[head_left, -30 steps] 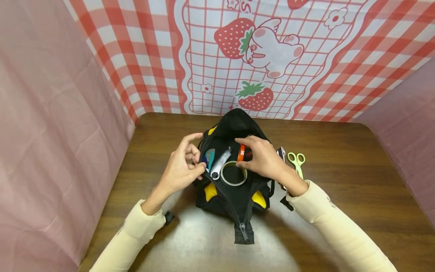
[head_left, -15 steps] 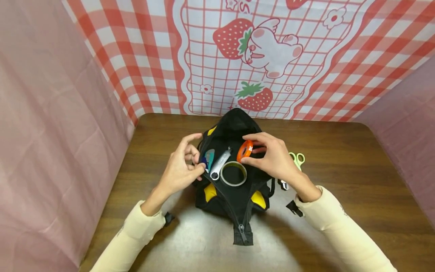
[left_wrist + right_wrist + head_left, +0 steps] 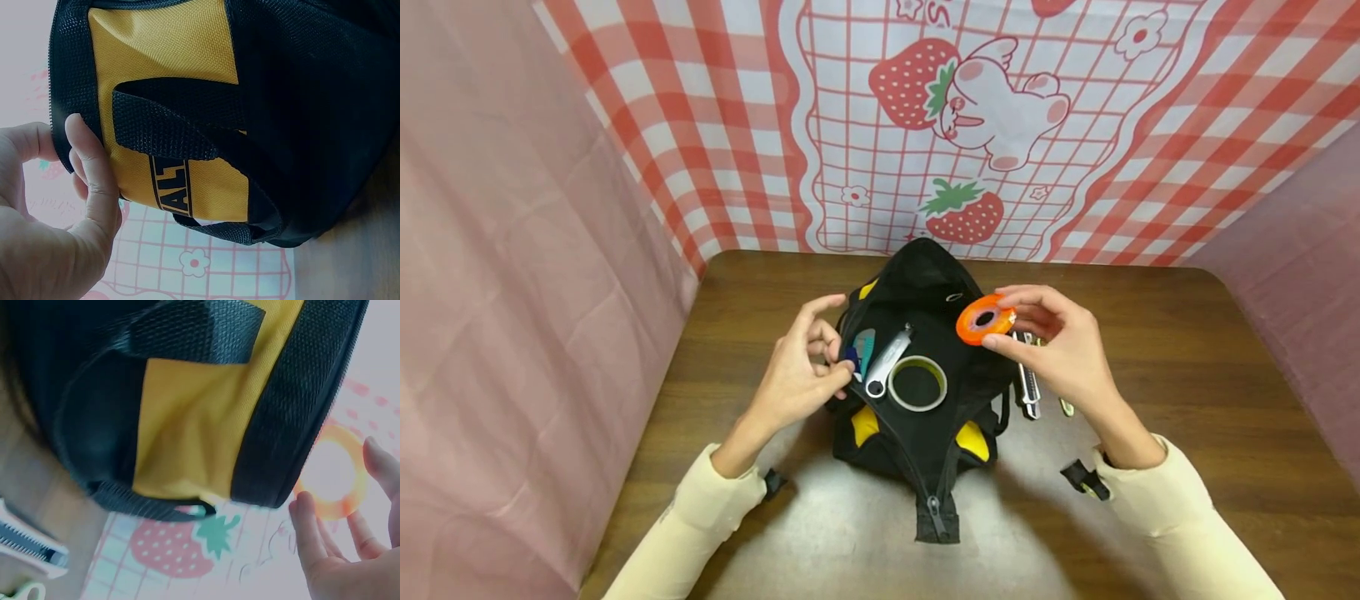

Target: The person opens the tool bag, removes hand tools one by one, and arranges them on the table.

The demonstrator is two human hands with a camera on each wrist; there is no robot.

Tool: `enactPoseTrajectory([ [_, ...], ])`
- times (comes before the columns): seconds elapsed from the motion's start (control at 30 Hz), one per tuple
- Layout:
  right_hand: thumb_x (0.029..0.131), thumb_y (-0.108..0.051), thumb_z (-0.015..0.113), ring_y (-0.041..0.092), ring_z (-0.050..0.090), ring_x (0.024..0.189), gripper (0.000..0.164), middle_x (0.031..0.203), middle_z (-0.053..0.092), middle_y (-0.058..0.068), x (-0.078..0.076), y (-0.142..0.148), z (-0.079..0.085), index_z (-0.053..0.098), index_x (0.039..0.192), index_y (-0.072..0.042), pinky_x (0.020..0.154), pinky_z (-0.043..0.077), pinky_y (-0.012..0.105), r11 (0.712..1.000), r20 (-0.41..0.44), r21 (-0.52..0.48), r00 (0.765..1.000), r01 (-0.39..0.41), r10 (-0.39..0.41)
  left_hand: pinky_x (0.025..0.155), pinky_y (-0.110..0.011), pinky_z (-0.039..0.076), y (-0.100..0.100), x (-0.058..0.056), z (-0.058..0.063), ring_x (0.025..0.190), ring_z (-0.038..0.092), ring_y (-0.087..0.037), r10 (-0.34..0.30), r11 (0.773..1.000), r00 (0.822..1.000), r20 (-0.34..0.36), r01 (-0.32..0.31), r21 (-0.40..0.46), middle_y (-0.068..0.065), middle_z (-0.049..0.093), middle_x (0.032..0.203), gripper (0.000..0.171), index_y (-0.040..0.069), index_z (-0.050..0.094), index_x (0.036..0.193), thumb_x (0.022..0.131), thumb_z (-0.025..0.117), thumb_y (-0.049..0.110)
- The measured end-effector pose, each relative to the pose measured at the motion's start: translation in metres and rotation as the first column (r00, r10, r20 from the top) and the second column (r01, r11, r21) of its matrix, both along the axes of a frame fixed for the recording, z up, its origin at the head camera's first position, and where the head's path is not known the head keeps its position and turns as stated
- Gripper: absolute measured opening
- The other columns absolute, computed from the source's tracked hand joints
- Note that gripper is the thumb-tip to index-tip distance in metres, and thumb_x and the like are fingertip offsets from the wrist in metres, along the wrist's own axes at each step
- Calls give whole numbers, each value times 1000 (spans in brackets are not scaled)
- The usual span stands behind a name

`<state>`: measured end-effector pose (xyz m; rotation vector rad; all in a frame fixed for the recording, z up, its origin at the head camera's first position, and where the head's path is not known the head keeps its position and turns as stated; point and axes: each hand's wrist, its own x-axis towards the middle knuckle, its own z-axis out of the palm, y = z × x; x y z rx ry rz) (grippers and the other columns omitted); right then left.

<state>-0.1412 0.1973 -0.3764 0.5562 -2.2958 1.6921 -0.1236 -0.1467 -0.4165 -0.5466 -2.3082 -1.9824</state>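
Note:
A black bag with yellow panels [image 3: 917, 454] stands unzipped on the table. My left hand [image 3: 797, 375] pinches its left rim between thumb and fingers; in the left wrist view that hand [image 3: 69, 231] grips the zipper edge. Above the bag's right rim, my right hand [image 3: 1067, 350] holds an orange tape roll [image 3: 967, 331] between thumb and fingers. The right wrist view shows the orange roll [image 3: 340, 508] beyond the bag's edge. Inside the bag lie a wide pale tape roll [image 3: 892, 385], a silver-grey elongated tool [image 3: 886, 365] and a small teal item [image 3: 867, 350].
Right of the bag, a box cutter [image 3: 1028, 390] lies on the wooden table [image 3: 1180, 367]. Beside it are light green scissors [image 3: 28, 591], mostly hidden by my right hand in the head view. A checked strawberry-print cloth [image 3: 865, 125] hangs behind the table.
My right hand has lifted the orange tape roll up from inside the bag and moved it right, over the rim, tilting it flatter. The left hand keeps its place on the rim.

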Motion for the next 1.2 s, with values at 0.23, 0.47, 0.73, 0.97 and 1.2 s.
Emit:
enactPoseTrajectory([
  [0.23, 77, 28, 84, 13, 77, 112, 41, 129, 77, 8, 9, 24, -7, 72, 113, 15, 100, 63, 21, 981, -10, -191, 1000, 24, -27, 52, -43, 68, 0, 0, 0, 66, 61, -19, 2, 1000, 1000, 0, -2, 2, -16, 50, 89, 83, 9, 47, 160, 85, 72, -17],
  [0.47, 76, 27, 86, 16, 78, 112, 41, 126, 78, 11, 13, 45, -16, 66, 112, 25, 100, 63, 23, 952, -60, -304, 996, 38, -59, 52, -43, 68, 0, 1, -1, 66, 62, -18, 9, 1000, 1000, 10, -9, 7, -16, 50, 89, 83, 10, 48, 159, 85, 73, -17],
  [0.73, 73, 32, 82, 14, 78, 108, 41, 122, 79, 10, 18, 74, -27, 68, 111, 25, 98, 63, 21, 931, -17, -303, 976, 204, -219, 52, -42, 68, 0, 0, 0, 67, 64, -20, 10, 1000, 1000, 13, -10, -9, -16, 51, 89, 78, 8, 51, 157, 87, 75, -16],
  [0.97, 72, 34, 81, 12, 79, 102, 38, 116, 79, 8, 20, 102, -42, 72, 106, 21, 93, 63, 18, 889, 71, -287, 934, 356, -351, 52, -39, 67, 1, -1, -1, 69, 66, -21, 6, 1000, 1000, 13, -6, -30, -14, 52, 88, 67, 4, 58, 152, 89, 75, -12],
  [1.2, 71, 29, 87, 3, 78, 97, 40, 111, 79, 1, 15, 129, -67, 75, 107, 15, 91, 62, 14, 867, 102, -144, 878, 478, -467, 52, -38, 67, 0, -2, -2, 68, 66, -20, -2, 999, 1000, -2, 2, -36, -12, 52, 87, 65, 3, 59, 151, 89, 74, -12],
])
